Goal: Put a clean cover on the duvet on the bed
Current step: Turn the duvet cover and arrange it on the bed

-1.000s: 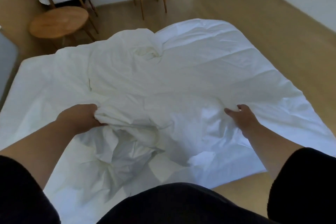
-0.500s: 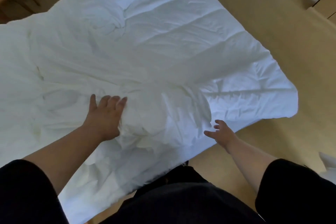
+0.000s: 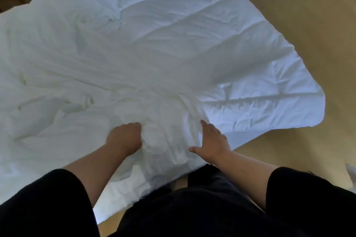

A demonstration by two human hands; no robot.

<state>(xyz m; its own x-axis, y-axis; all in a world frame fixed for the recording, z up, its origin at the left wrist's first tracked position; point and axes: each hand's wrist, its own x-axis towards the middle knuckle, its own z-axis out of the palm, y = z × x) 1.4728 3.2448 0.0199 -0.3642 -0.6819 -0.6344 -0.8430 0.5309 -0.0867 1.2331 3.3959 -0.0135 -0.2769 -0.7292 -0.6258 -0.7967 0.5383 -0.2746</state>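
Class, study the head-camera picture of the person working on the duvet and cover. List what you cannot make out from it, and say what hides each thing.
- Left hand fingertips: head view, curled into the bunched cover.
- The cover's opening: head view, lost among white folds.
- Bed: head view, hidden under the duvet and cover; its left part is cut off by the picture's edge.
- White thing at the right edge: head view, mostly cut off by the edge.

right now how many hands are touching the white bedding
2. The left hand grips a bunched fold of the cover near the bed's near edge; the right hand lies flat, fingers spread, just beside it.
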